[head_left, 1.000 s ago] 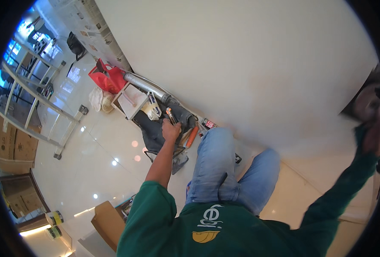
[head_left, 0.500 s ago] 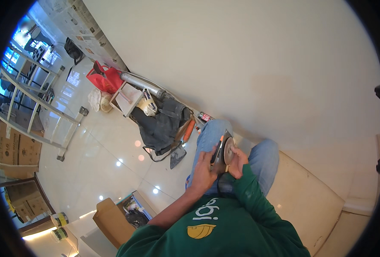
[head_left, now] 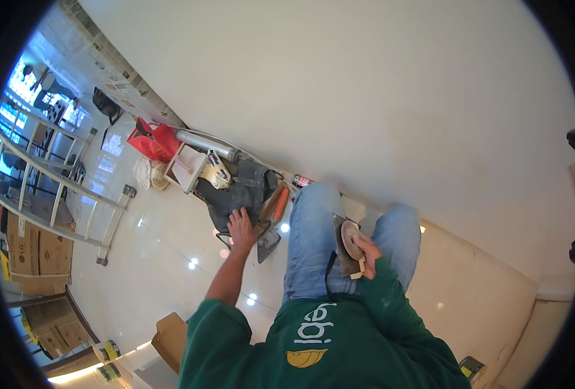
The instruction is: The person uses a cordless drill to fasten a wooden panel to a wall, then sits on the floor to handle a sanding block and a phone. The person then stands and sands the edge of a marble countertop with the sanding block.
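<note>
Now that the left hand (head_left: 241, 228) has reached the black bag (head_left: 228, 202) near the floor's (head_left: 164, 240) edge, it spreads open. Only the right hand (head_left: 368, 251) grips the round disc (head_left: 349, 236).

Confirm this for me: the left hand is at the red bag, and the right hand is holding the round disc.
The bag is wrong: the head view shows the left hand at the black bag, not the red bag. The right hand is holding the round disc.
</note>
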Demonstrator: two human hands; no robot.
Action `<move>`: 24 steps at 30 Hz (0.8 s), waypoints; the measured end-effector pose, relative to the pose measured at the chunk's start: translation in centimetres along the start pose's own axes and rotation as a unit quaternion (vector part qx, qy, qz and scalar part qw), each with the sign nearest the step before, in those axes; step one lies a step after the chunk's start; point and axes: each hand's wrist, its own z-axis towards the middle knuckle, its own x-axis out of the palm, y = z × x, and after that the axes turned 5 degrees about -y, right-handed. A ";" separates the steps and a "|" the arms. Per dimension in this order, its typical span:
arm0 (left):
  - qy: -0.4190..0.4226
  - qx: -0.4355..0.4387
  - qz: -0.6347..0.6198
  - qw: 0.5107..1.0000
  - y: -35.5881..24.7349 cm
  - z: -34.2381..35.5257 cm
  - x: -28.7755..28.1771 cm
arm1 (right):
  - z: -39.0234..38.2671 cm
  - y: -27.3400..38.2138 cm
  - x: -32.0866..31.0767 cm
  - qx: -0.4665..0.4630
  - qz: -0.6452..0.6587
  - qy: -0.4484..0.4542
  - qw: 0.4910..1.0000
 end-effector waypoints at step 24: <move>-0.100 -0.119 -0.550 0.821 5.5 5.9 -13.0 | 9.5 2.1 11.3 0.089 -0.436 0.101 0.890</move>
